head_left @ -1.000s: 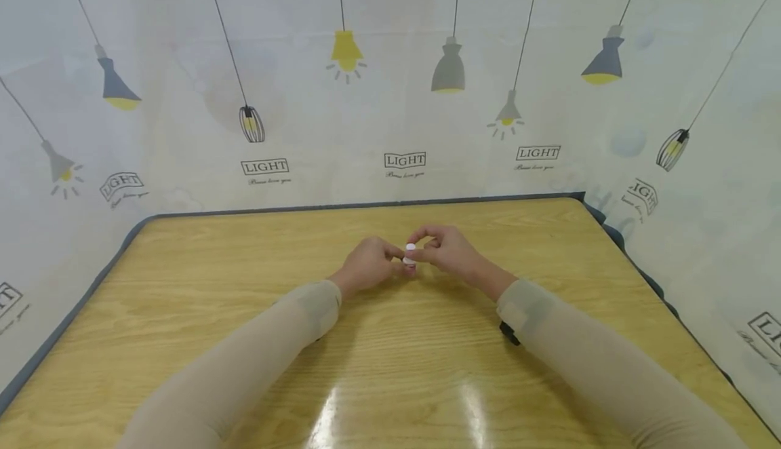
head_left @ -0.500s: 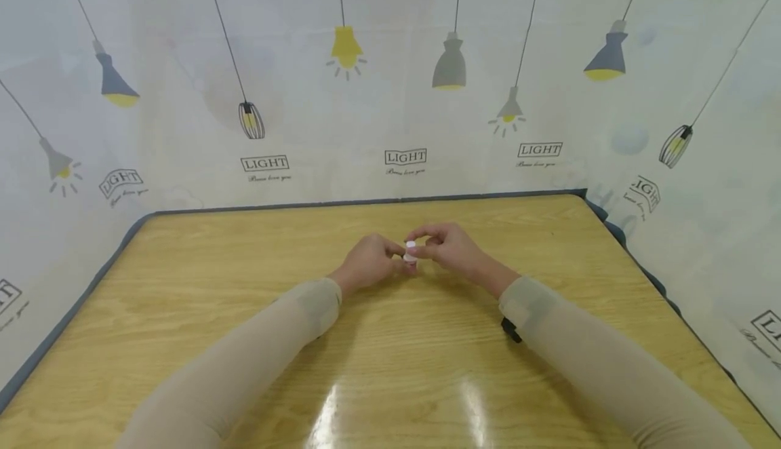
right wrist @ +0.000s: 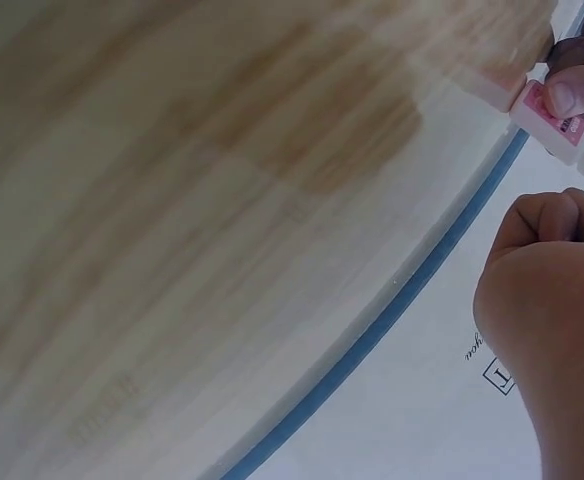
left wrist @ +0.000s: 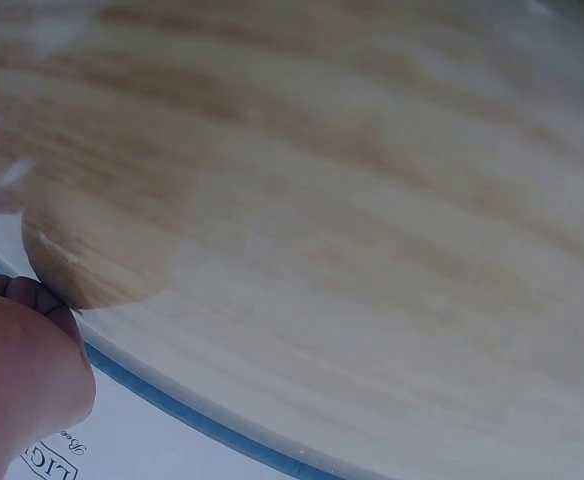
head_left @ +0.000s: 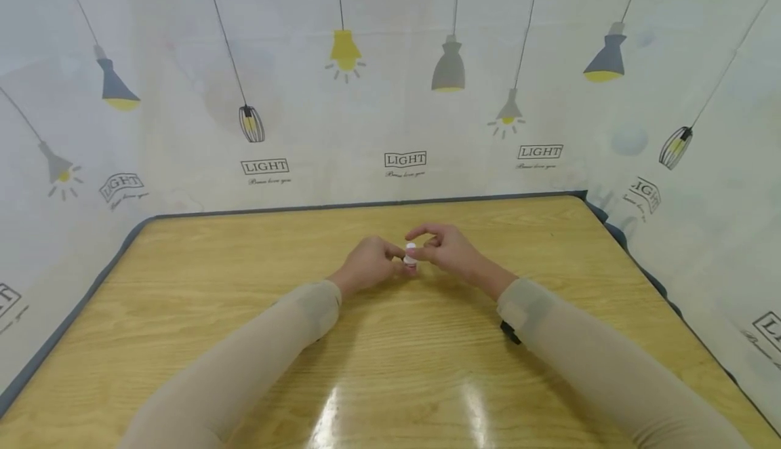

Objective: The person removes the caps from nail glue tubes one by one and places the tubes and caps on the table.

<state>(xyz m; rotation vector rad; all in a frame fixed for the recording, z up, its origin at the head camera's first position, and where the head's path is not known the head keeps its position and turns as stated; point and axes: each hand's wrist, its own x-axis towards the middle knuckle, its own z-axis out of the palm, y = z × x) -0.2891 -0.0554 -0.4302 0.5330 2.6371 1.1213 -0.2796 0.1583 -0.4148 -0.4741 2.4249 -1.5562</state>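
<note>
A small white bottle [head_left: 410,262] with a pink label stands between my hands above the far middle of the table. My left hand [head_left: 371,262] grips its lower part; the right wrist view shows that thumb pressing the label of the bottle [right wrist: 555,124]. At the white cap [head_left: 411,246], my right hand [head_left: 450,248] has its thumb across the near side. The right index finger reaches out above the cap, apart from it, while the other fingers are curled. The left wrist view shows only the curled side of the left hand [left wrist: 32,365].
The wooden table [head_left: 244,259] has a dark blue edge along its back and sides. Behind it hangs a pale wall covering [head_left: 305,116] printed with lamps and lettering. A black strap piece [head_left: 510,332] shows under the right sleeve.
The right index finger has lifted slightly away from the cap, and more of the cap shows. Both hands and the bottle stay in nearly the same place.
</note>
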